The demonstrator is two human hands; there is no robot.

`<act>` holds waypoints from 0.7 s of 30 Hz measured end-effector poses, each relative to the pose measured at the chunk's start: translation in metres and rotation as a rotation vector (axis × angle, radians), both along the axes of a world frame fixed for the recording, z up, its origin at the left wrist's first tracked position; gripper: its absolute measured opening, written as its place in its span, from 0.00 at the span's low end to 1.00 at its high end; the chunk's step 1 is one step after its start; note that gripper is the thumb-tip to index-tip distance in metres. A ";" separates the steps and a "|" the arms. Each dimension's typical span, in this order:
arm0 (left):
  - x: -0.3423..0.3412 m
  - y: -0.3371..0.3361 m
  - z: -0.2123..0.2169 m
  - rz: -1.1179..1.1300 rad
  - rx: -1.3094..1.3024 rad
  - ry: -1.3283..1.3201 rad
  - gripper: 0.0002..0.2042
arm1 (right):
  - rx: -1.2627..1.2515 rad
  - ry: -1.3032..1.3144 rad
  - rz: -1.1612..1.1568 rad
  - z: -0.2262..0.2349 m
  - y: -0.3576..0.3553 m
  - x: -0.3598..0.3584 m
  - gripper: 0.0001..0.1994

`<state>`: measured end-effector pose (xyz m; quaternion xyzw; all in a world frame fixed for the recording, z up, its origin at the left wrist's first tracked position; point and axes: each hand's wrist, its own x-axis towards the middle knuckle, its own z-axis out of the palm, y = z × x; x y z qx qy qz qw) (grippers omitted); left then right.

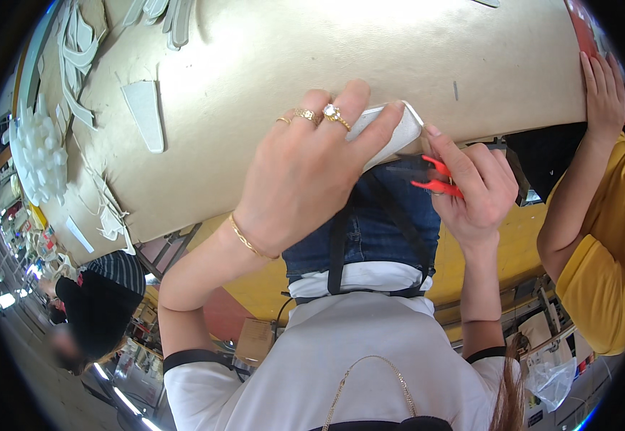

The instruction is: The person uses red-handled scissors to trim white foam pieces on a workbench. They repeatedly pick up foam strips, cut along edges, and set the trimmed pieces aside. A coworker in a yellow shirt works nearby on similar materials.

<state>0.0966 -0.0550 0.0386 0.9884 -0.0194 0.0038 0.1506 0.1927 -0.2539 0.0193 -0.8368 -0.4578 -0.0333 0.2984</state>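
Observation:
My left hand [301, 172], with rings and a bracelet, grips a flat, pale strap-like piece [404, 136] with a white edge at the table's near edge. Its fingers lie over the piece and hide part of it. Close by on the right, my right hand [477, 190] is closed round small red-handled thread snips [438, 188], whose dark blades are blurred and point left below the piece. The right fingertip is at the piece's right end; whether it pinches a thread there I cannot tell. A similar tapered pale piece [144, 115] lies farther left on the table.
The beige-covered table [255, 43] carries pale cut strips [75, 50] at the far left, a heap of whitish pieces [39, 154] and loose threaded scraps [111, 215]. At right, another person's hand [603, 90] rests on the table edge. A person in dark clothing [104, 309] is at left.

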 end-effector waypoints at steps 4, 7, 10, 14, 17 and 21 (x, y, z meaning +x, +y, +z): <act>0.000 0.005 -0.003 -0.006 -0.012 -0.019 0.23 | -0.015 0.009 0.060 -0.002 -0.001 0.001 0.27; 0.000 0.004 -0.004 -0.003 -0.009 -0.039 0.22 | -0.027 -0.017 0.055 -0.003 -0.001 -0.001 0.26; 0.000 0.002 -0.005 -0.005 0.020 -0.072 0.21 | -0.019 -0.038 0.054 -0.004 0.000 -0.001 0.25; -0.001 0.001 -0.006 0.000 0.047 -0.079 0.21 | -0.041 -0.064 0.068 -0.003 0.000 -0.001 0.25; -0.001 0.001 -0.007 -0.002 0.062 -0.091 0.21 | -0.057 -0.070 0.078 -0.002 0.000 -0.001 0.24; -0.001 0.001 -0.008 -0.011 0.095 -0.078 0.24 | -0.111 -0.063 0.092 0.001 0.001 0.000 0.27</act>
